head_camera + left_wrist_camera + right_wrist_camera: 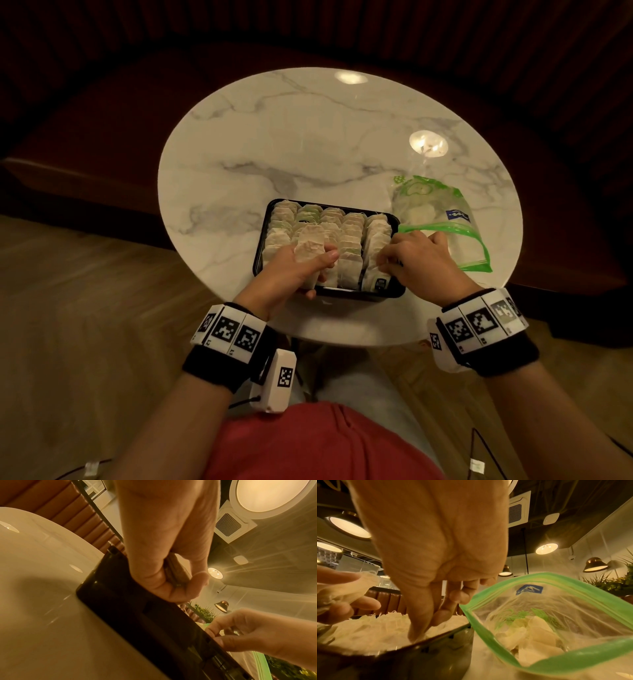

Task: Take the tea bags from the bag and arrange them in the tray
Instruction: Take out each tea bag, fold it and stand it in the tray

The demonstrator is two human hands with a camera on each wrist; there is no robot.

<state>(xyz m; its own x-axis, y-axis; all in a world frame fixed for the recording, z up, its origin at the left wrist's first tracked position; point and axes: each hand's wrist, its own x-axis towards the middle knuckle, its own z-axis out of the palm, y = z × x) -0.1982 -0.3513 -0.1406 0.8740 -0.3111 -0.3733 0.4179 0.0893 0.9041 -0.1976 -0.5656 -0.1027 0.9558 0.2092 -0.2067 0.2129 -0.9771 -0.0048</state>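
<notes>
Hands: left hand [291,270] grips a tea bag [310,245] over the tray [359,294]; right hand [418,257] fingers curled, pressing into the packed rows
Bag [435,219]: open, right of tray on the tabletop [274,137]

one tray [359,296], one zip bag [442,222] and two hands are seen; five rows of tea bags [349,240] are counted; single bags cannot be counted.

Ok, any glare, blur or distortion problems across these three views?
Head view: lamp glare on the marble table, dark surroundings, edges bowed. Left wrist view: ceiling lamp flares, left hand soft. Right wrist view: right hand close and stretched, zip bag rim blurred.
</notes>
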